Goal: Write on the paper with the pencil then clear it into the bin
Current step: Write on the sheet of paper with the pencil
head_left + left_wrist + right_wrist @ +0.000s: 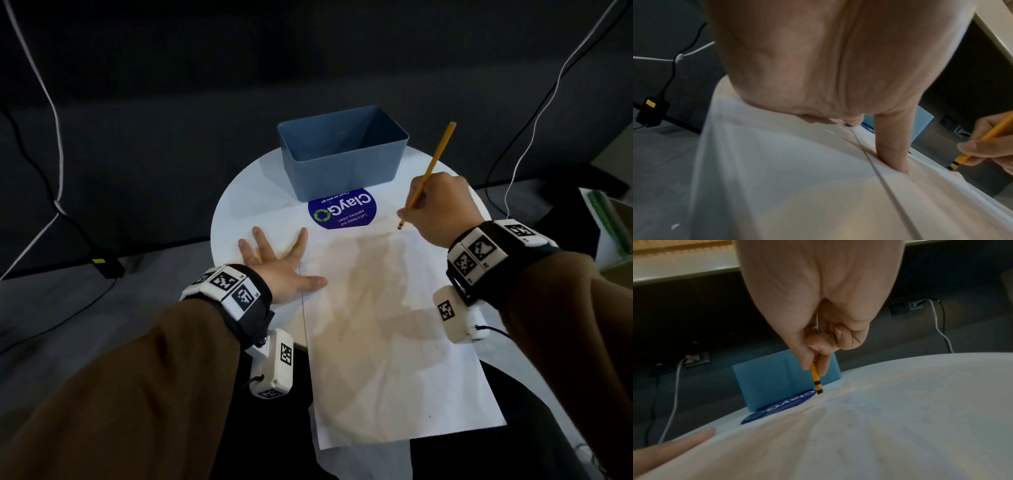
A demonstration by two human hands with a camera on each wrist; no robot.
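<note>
Two hands work at frame centre. The left hand lies flat, fingers spread, pressing the paper onto the round white table. Upper centre sits the blue bin. Right, the right hand pinches the yellow pencil, its dark end at the paper's top edge.

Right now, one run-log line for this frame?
phase: writing setup | left hand: flat, pressing paper | right hand: grip on pencil, lower end at paper's far edge | bin: empty, behind paper
</note>
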